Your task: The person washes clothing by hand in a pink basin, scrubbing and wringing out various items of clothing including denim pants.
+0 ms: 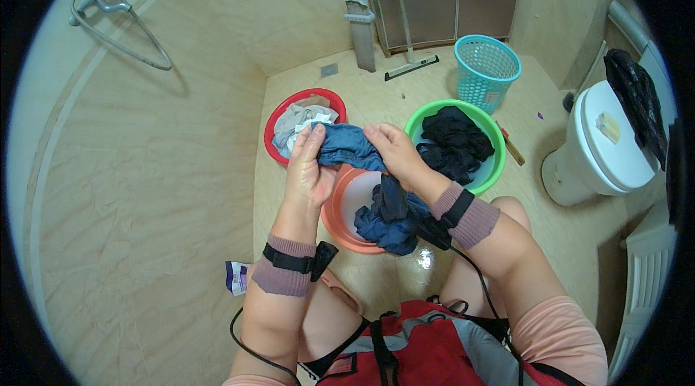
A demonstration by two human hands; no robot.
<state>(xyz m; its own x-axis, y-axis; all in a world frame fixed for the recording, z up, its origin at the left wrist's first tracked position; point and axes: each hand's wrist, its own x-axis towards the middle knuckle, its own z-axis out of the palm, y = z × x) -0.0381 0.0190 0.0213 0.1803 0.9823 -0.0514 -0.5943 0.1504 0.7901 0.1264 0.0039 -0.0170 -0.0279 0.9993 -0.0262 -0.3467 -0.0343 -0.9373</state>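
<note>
A blue cloth garment (350,146) is stretched between my two hands. My left hand (312,169) pinches its left end between thumb and fingers, and my right hand (396,152) grips the other end. More dark blue fabric (393,223) hangs below my right hand into an orange plastic basin (332,212), which holds whitish water. To the left behind my hand, a red basin (270,141) contains pale grey and white clothes (304,117). On the right, a green basin (500,155) has black garments (456,139) in water.
Behind the green basin stands a turquoise perforated basket (488,68). A wooden-handled brush (513,150) lies right of that basin. Farther back is a floor squeegee (411,67). A white toilet (592,152) stands at right; a purple-white packet (237,278) is near my left knee.
</note>
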